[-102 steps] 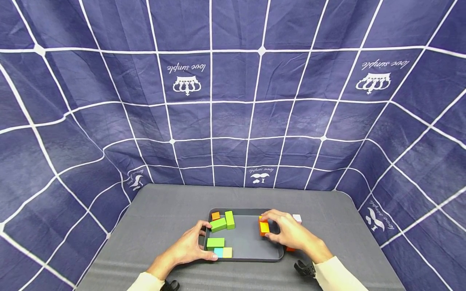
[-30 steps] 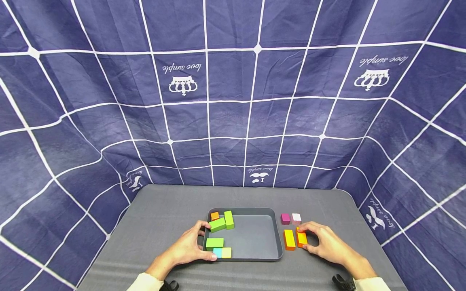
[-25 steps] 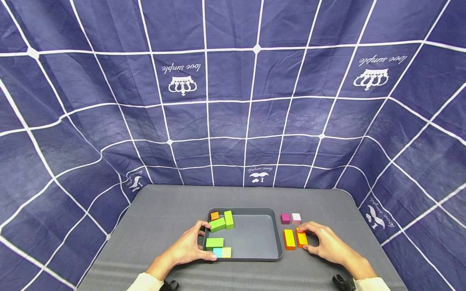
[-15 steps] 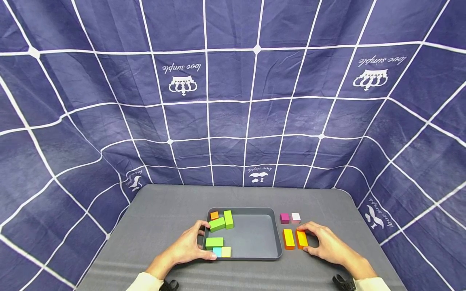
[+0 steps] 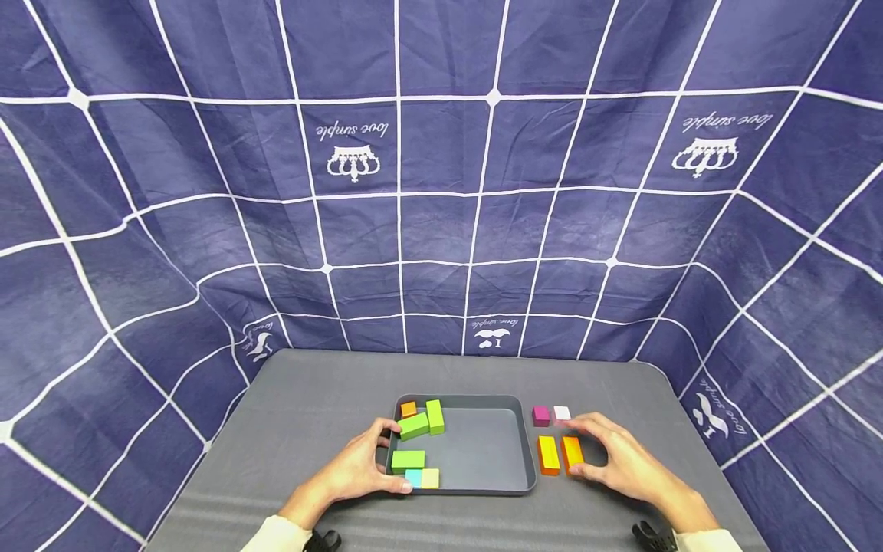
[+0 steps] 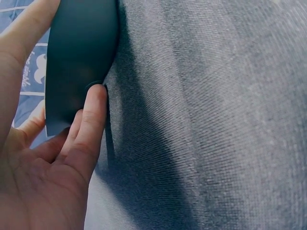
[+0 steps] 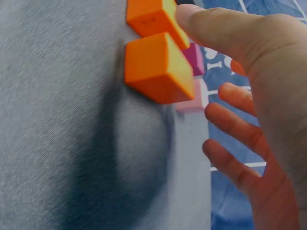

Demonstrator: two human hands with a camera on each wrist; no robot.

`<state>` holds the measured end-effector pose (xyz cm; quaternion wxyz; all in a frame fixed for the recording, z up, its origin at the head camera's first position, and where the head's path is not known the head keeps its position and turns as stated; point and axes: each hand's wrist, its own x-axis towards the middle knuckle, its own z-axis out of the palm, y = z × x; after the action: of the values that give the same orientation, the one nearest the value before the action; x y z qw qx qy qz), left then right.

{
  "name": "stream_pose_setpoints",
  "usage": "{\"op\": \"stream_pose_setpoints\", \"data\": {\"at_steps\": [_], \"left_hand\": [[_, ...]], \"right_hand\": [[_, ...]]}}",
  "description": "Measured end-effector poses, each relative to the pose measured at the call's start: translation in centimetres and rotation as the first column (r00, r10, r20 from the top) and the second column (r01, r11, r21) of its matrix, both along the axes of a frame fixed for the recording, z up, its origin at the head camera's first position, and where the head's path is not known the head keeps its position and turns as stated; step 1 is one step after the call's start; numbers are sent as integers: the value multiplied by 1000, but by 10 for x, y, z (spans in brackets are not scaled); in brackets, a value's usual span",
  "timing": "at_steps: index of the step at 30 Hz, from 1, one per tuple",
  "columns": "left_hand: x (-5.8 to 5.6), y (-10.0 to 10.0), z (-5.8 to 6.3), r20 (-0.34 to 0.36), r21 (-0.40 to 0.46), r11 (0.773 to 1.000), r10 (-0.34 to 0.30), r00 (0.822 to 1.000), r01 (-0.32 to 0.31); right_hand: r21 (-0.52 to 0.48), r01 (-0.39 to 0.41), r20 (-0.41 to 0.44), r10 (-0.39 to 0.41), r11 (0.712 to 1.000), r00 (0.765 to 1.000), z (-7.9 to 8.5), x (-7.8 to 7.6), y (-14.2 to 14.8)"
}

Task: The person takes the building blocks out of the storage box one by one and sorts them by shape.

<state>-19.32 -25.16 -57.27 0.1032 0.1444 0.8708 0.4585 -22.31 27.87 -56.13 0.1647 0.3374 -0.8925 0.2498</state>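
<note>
My left hand (image 5: 359, 464) holds the left end of a dark grey tray (image 5: 476, 452), thumb at its near corner. In the left wrist view, curled fingers press the side of the tray (image 6: 81, 52). On the table to the right of the tray stand two orange blocks, one by the tray (image 5: 548, 456) and one (image 5: 572, 454) beside my right hand (image 5: 621, 460). Fingers and thumb of that hand are spread around the outer block without gripping it. The right wrist view shows a gap between the fingers and the orange block (image 7: 153, 69).
Inside the tray are several green blocks (image 5: 408, 461), an orange cube (image 5: 408, 409), a blue cube (image 5: 413, 478) and a pale yellow cube (image 5: 430, 478). A magenta cube (image 5: 541, 416) and a pale pink cube (image 5: 562, 413) stand behind the orange blocks.
From over the tray, my right hand has carried an orange block rightward and set it on the table beside the other. Its fingers have just let go. My left hand has stayed put.
</note>
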Motion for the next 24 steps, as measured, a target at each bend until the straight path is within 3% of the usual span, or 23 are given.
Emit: {"op": "stream_pose_setpoints", "data": {"at_steps": [5,11,19,24], "left_hand": [[-1,0,0,2,-22,1000,-5,1000,5],[-2,-1,1,13,-5,1000,-11,1000,11],[-2,-4,4,64,26,999,-49,997,47],[-1,-4,5,64,31,999,-47,997,45]], "right_hand": [[10,31,-76,-30,999,997,10,0,-9],[41,42,-94,-38,998,995,21,3,-28],[78,-35,-63,40,996,997,29,1,-58],[88,-128,-42,132,988,990,29,-1,-82]]}}
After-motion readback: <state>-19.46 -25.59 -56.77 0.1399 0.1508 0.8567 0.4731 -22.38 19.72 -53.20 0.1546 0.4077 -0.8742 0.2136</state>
